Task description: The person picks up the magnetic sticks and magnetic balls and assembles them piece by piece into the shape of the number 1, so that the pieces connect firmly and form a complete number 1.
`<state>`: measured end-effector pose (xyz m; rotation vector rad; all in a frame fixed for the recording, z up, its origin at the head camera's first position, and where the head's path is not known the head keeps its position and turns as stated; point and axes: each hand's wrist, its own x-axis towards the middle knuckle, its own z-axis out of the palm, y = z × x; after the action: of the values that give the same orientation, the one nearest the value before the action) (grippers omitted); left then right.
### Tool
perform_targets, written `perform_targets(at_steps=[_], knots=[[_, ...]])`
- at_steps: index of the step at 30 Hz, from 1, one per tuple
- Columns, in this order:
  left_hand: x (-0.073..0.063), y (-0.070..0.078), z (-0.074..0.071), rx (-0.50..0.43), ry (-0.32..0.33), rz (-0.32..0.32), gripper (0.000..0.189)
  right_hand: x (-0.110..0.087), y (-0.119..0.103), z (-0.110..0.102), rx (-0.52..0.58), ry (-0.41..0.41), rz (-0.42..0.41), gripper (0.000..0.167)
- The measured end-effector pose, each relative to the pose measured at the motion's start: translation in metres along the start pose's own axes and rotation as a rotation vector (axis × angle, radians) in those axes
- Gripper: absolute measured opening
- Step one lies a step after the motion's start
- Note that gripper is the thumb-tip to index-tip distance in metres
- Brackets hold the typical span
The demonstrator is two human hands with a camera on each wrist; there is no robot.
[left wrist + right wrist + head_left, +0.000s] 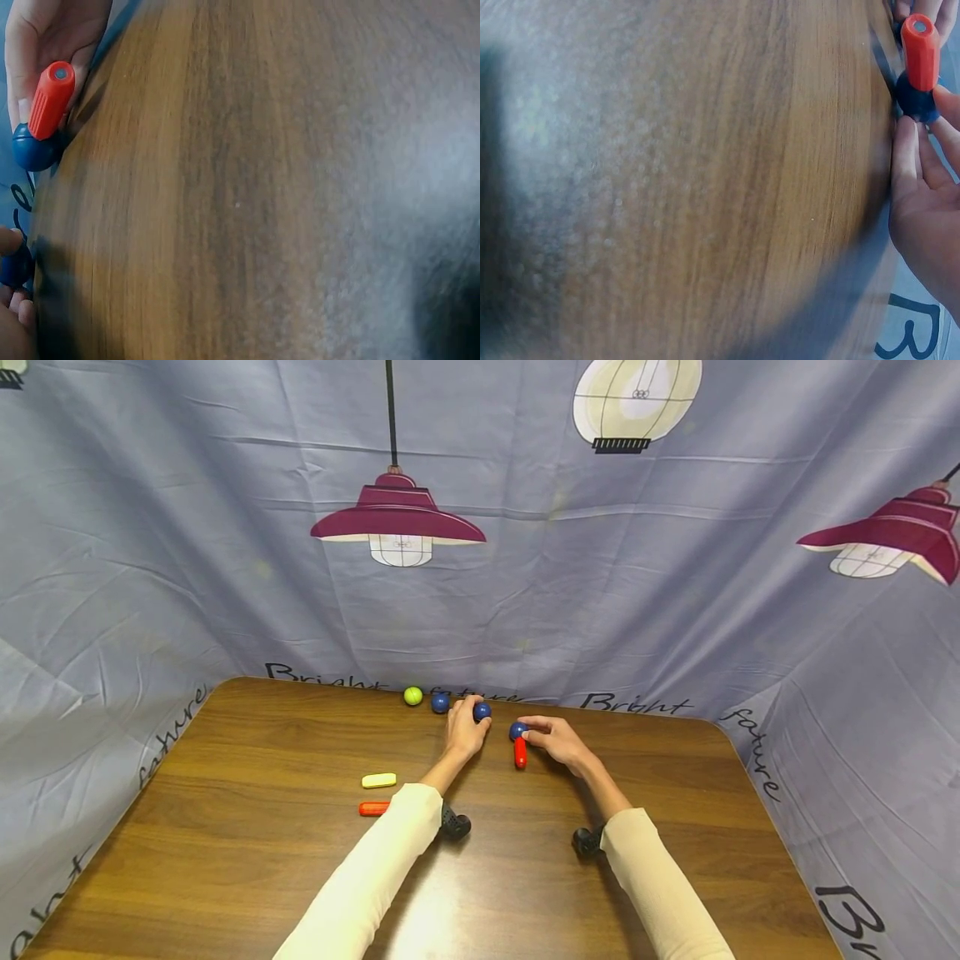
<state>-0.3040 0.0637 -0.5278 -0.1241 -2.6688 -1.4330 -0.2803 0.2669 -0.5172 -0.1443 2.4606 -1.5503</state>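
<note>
In the head view my left hand (463, 729) curls round a blue ball (482, 712) near the table's back edge. Part of that blue ball (16, 266) shows between fingertips in the left wrist view. To its right, the fingertips and thumb of my right hand (557, 742) pinch another blue ball (517, 730). A red ribbed handle (521, 753) extends from this ball toward the near side. Up close in the right wrist view, the red handle (921, 56) meets the blue ball (915, 101); whether they are joined firmly I cannot tell.
Left of my left hand, a third blue ball (440, 702) and a yellow-green ball (412, 696) sit by the back edge. A yellow handle-like piece (378, 780) and a red-orange one (373, 808), partly behind my left sleeve, lie on the wooden table (262, 827). Printed curtains (525, 610) surround it.
</note>
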Motion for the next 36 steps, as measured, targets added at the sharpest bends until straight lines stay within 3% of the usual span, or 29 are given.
perform_targets(at_steps=[9,22,27,36], knots=[[-0.009,0.002,-0.005,-0.085,-0.022,0.069,0.037,0.001,0.001,0.001,0.020,-0.005,-0.001,0.039],[-0.040,0.004,-0.014,-0.109,-0.111,0.157,0.035,0.001,0.001,0.000,0.005,-0.013,-0.003,0.040],[-0.051,0.008,-0.014,-0.167,-0.135,0.169,0.034,0.001,0.001,0.001,0.035,-0.010,0.005,0.039],[-0.069,0.019,-0.014,-0.257,-0.193,0.116,0.033,0.000,0.000,0.000,0.053,-0.016,0.007,0.038]])
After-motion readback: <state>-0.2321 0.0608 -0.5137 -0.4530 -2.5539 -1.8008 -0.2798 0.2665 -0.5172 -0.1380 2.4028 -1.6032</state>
